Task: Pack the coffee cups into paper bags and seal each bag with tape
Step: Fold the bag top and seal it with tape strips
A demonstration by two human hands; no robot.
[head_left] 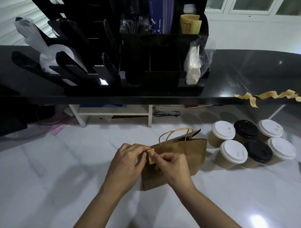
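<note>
Brown paper bag [185,157] stands upright, long axis left-right, handles up; left hand [126,161] and right hand [171,165] both pinch tan tape [151,156] onto its left top corner.

Your brown paper bag [181,158] stands upright, a tan tape piece [151,156] at its top left corner. Six lidded coffee cups [251,142] cluster just right of it.

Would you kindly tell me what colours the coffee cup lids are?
Four lids are white and two are black, seen in the head view.
</note>
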